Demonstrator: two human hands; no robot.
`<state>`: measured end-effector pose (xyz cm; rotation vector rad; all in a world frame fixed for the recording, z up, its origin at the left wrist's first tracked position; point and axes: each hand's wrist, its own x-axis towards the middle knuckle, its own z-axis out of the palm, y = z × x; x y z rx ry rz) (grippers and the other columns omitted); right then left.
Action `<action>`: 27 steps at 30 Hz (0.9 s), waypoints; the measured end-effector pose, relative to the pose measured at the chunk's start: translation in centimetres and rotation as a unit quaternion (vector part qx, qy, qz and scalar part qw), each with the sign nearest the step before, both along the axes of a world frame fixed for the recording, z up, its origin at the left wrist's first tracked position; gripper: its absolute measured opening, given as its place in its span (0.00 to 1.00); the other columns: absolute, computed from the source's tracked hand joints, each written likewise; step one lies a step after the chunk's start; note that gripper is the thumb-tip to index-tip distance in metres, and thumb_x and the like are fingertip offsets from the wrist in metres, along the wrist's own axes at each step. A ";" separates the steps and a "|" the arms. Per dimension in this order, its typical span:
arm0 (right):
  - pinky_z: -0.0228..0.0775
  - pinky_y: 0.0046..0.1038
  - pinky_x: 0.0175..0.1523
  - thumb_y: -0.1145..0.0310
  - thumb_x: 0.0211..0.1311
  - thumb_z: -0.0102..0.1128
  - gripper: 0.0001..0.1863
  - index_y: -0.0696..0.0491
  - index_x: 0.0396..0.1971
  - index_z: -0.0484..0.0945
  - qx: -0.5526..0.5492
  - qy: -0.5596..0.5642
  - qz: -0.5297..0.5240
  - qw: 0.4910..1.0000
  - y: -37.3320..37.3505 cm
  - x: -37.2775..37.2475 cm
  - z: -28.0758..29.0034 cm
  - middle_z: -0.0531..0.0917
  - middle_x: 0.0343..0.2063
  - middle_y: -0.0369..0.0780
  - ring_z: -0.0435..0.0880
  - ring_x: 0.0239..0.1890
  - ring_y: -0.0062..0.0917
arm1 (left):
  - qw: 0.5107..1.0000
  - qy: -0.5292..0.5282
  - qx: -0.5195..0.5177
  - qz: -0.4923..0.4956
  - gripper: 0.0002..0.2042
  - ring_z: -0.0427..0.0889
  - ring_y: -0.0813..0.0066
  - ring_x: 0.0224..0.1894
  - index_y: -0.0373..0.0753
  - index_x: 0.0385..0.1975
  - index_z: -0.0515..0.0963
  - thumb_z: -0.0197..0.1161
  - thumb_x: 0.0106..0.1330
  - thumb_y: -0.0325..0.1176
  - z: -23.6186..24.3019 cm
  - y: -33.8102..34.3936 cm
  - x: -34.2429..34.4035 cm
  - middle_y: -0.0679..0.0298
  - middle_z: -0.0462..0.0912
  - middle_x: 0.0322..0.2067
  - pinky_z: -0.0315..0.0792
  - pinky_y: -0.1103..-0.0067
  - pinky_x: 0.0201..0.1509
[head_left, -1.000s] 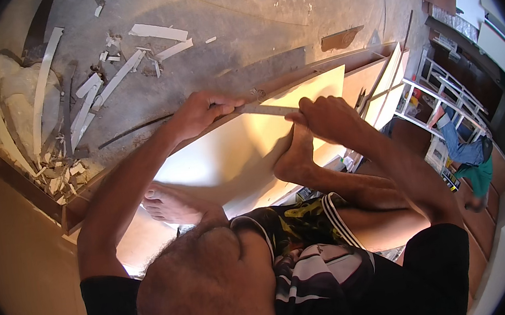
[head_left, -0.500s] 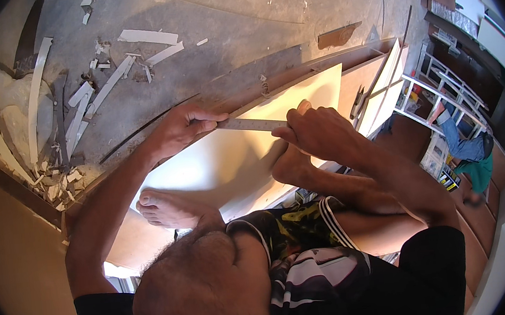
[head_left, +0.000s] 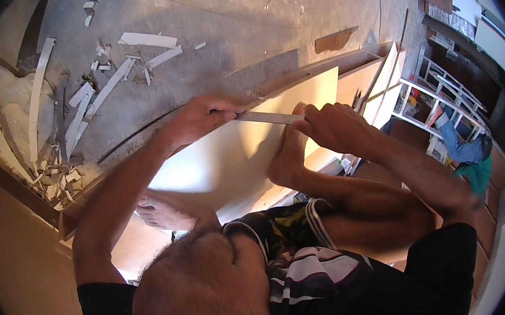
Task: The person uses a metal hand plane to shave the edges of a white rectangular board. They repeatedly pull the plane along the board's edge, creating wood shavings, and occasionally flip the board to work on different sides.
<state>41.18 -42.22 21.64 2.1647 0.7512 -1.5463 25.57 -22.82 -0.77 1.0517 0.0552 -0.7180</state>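
Between my two hands stretches a narrow, flat steel ruler, held above a pale board. My left hand pinches its left end between thumb and fingers, near the board's far edge. The other end is in my right hand, its fingers curled round and the thumb along the strip. The board lies slanted under my arms, bright at left and shadowed in the middle. My bare feet rest on it, the left foot near its left end and the right foot below my right hand.
Pale offcut strips and broken scraps litter the grey floor at left. A brown offcut lies beyond the board. At right are a white metal ladder and a person in blue trousers.
Both hands and the ruler have shifted to the right. The ruler is now seen more edge-on. My right foot and knee have moved a little.
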 end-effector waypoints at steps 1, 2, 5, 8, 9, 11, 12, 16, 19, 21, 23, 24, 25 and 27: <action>0.79 0.51 0.38 0.45 0.81 0.49 0.31 0.61 0.35 0.81 -0.014 0.004 -0.008 1.000 -0.1 0.3 0.3 0.85 0.23 0.54 0.88 0.30 0.53 | 1.000 -0.013 0.010 -0.007 0.13 0.85 0.75 0.52 0.38 0.58 0.86 0.64 0.77 0.29 0.4 -0.2 0.6 0.60 0.91 0.50 0.76 0.76 0.61; 0.79 0.51 0.37 0.45 0.81 0.50 0.31 0.61 0.33 0.80 0.015 -0.009 0.004 1.000 -0.3 0.8 0.1 0.84 0.22 0.54 0.88 0.29 0.53 | 1.000 -0.009 0.009 0.004 0.13 0.85 0.75 0.52 0.38 0.58 0.86 0.64 0.77 0.29 0.2 -0.3 1.0 0.60 0.91 0.50 0.76 0.76 0.61; 0.79 0.51 0.36 0.45 0.80 0.51 0.30 0.61 0.32 0.80 0.045 -0.017 0.045 0.998 -2.6 1.5 -1.7 0.84 0.21 0.54 0.88 0.29 0.53 | 1.000 0.017 0.005 0.022 0.13 0.85 0.74 0.52 0.38 0.57 0.87 0.63 0.77 0.28 -0.8 -1.7 1.1 0.59 0.91 0.50 0.76 0.76 0.61; 0.77 0.52 0.33 0.47 0.80 0.53 0.28 0.59 0.31 0.79 0.111 -0.025 0.054 0.992 -3.7 2.3 -3.5 0.83 0.20 0.53 0.85 0.26 0.54 | 0.999 0.031 0.028 0.028 0.13 0.85 0.72 0.52 0.38 0.57 0.87 0.63 0.77 0.28 -2.0 -2.2 1.2 0.58 0.91 0.51 0.76 0.75 0.62; 0.76 0.52 0.31 0.47 0.80 0.53 0.27 0.59 0.31 0.78 0.134 -0.028 0.057 0.989 -3.9 2.2 -3.9 0.82 0.18 0.52 0.84 0.25 0.55 | 0.998 0.032 0.037 0.033 0.13 0.86 0.72 0.53 0.38 0.56 0.87 0.63 0.76 0.27 -2.5 -2.5 0.7 0.57 0.90 0.51 0.76 0.75 0.62; 0.76 0.52 0.34 0.45 0.80 0.52 0.30 0.60 0.31 0.78 0.096 -0.011 0.060 0.994 -3.9 3.1 -6.3 0.83 0.21 0.53 0.85 0.28 0.55 | 0.997 0.010 0.064 0.033 0.13 0.86 0.71 0.53 0.38 0.56 0.87 0.63 0.76 0.26 -3.9 -2.6 1.5 0.56 0.90 0.51 0.76 0.74 0.63; 0.78 0.52 0.37 0.44 0.80 0.50 0.32 0.61 0.31 0.80 0.079 -0.002 0.065 0.995 -3.7 3.2 -7.4 0.84 0.23 0.54 0.87 0.30 0.55 | 0.996 0.002 0.080 0.029 0.13 0.86 0.71 0.53 0.38 0.57 0.86 0.63 0.76 0.26 -4.3 -2.7 1.6 0.56 0.90 0.51 0.76 0.74 0.63; 0.79 0.52 0.38 0.43 0.80 0.50 0.32 0.61 0.33 0.81 0.052 0.011 0.060 0.997 -3.4 3.1 -7.0 0.85 0.23 0.53 0.88 0.30 0.52 | 0.994 -0.012 0.104 0.022 0.13 0.85 0.71 0.54 0.39 0.57 0.86 0.63 0.76 0.27 -4.0 -2.2 1.6 0.56 0.90 0.51 0.76 0.73 0.63; 0.79 0.52 0.38 0.44 0.80 0.51 0.31 0.61 0.33 0.80 0.071 0.024 0.020 0.997 -2.3 2.3 -2.9 0.85 0.23 0.52 0.88 0.28 0.51 | 0.999 0.045 0.009 0.006 0.13 0.85 0.70 0.54 0.39 0.57 0.87 0.62 0.76 0.26 -0.1 -0.4 1.2 0.57 0.90 0.51 0.75 0.73 0.63; 0.80 0.51 0.39 0.43 0.80 0.50 0.32 0.61 0.33 0.81 0.071 0.035 0.009 0.997 -2.0 1.7 -1.8 0.86 0.23 0.52 0.88 0.29 0.50 | 0.999 0.043 0.007 0.013 0.14 0.84 0.69 0.53 0.41 0.58 0.86 0.63 0.77 0.29 0.1 -0.3 0.1 0.58 0.90 0.50 0.75 0.73 0.62; 0.80 0.51 0.39 0.43 0.80 0.50 0.32 0.61 0.34 0.81 0.063 0.023 0.041 0.997 -2.5 2.4 -3.0 0.86 0.24 0.52 0.89 0.29 0.50 | 0.999 0.032 0.033 0.005 0.14 0.84 0.68 0.51 0.41 0.59 0.86 0.63 0.77 0.30 -0.4 -0.7 0.7 0.59 0.90 0.48 0.75 0.73 0.61; 0.81 0.50 0.39 0.43 0.80 0.51 0.32 0.61 0.34 0.82 0.058 0.017 0.058 0.996 -2.9 2.7 -3.9 0.86 0.24 0.52 0.89 0.30 0.50 | 0.998 0.025 0.059 -0.006 0.14 0.84 0.68 0.51 0.42 0.59 0.86 0.63 0.77 0.30 -1.0 -1.2 1.6 0.59 0.90 0.47 0.75 0.73 0.61; 0.81 0.49 0.38 0.42 0.79 0.51 0.32 0.61 0.35 0.82 0.051 0.009 0.061 0.997 -3.5 3.1 -5.4 0.87 0.25 0.53 0.89 0.30 0.49 | 0.996 0.019 0.085 -0.017 0.15 0.84 0.69 0.50 0.42 0.60 0.86 0.63 0.77 0.29 -1.6 -1.6 2.2 0.59 0.89 0.46 0.75 0.73 0.61; 0.81 0.49 0.36 0.42 0.79 0.52 0.32 0.61 0.34 0.82 0.017 0.023 0.061 0.998 -3.8 4.4 -6.8 0.86 0.24 0.53 0.89 0.29 0.49 | 0.997 0.009 0.083 -0.001 0.14 0.85 0.68 0.52 0.40 0.57 0.86 0.64 0.76 0.29 -2.1 -2.4 2.9 0.59 0.90 0.49 0.75 0.73 0.62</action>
